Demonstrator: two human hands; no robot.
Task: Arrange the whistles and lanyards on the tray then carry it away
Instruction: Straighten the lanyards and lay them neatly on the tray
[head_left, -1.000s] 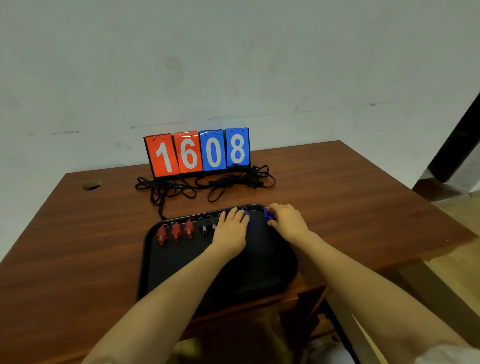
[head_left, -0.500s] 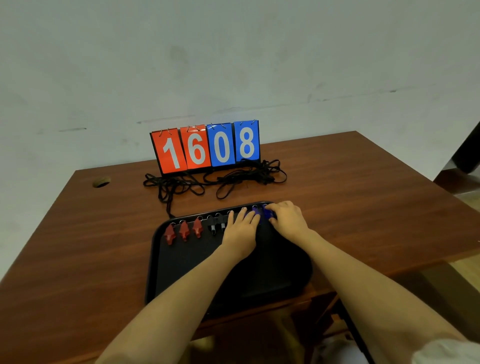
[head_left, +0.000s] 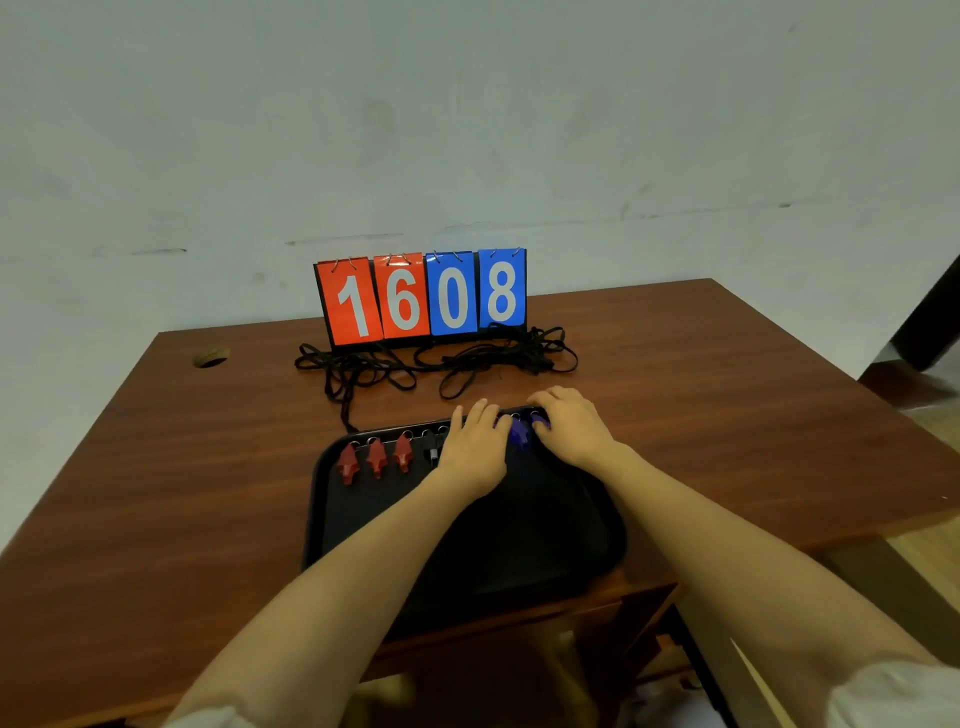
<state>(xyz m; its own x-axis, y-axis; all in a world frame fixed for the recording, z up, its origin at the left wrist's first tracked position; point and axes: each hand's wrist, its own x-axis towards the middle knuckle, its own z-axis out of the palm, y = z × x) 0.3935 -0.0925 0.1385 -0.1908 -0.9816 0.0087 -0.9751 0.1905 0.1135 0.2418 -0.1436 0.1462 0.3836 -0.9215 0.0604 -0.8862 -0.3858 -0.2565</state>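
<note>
Whistles (head_left: 375, 457) line the far rim of the tray (head_left: 363, 525) at the tabletop's (head_left: 156, 493) near edge, left hand (head_left: 475, 452) flat on them, right hand (head_left: 571, 428) pinching a blue whistle (head_left: 539, 419), while lanyards (head_left: 436, 361) lie tangled near the far edge, not yet on it.

Left forearm (head_left: 322, 587) bare, right forearm (head_left: 737, 540) bare, whitish cloth above — left sleeve (head_left: 205, 719), right sleeve (head_left: 896, 696)

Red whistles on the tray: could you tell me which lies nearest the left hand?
The rightmost red whistle, beside the black whistle; the other two sit further left.
</note>
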